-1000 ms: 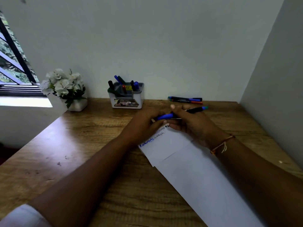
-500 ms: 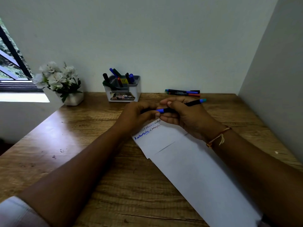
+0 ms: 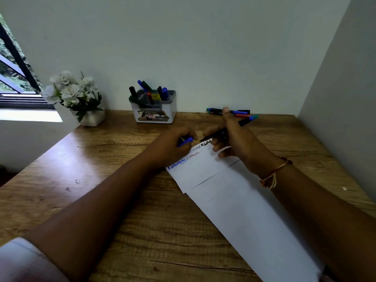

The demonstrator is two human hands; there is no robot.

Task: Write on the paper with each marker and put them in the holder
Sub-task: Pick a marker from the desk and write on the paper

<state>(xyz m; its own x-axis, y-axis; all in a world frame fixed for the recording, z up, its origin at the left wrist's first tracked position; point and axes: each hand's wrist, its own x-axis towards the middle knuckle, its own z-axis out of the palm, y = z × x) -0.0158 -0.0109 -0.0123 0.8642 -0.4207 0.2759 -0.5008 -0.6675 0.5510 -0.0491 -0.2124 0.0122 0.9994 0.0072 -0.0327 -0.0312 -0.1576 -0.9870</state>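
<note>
Your right hand (image 3: 234,139) grips the black marker with the blue end (image 3: 246,121); its fingers (image 3: 218,148) are curled round the barrel, and the bare tip points down and to the left, at the far edge of the long white paper (image 3: 234,200). I cannot tell if the tip already touches the sheet. Your left hand (image 3: 175,143), just to the left of that tip, pinches the small blue cap (image 3: 186,141) in curled fingers.

Several things may go wrong from here, I think. The tip is very close to the paper's edge, so one long stroke could run off onto the wooden surface (image 3: 122,200) and stain it. No flat hand presses on the sheet, so it may slide under the marker. The place under the tip already carries black writing, and a new line could cover it. The open tip is also near your left fingers and could mark them. The loose markers (image 3: 240,112) lie just behind your right fingers; a wide swing of the marker's end might roll them. The white and grey holder (image 3: 154,117) stands well beyond your left hand.
</note>
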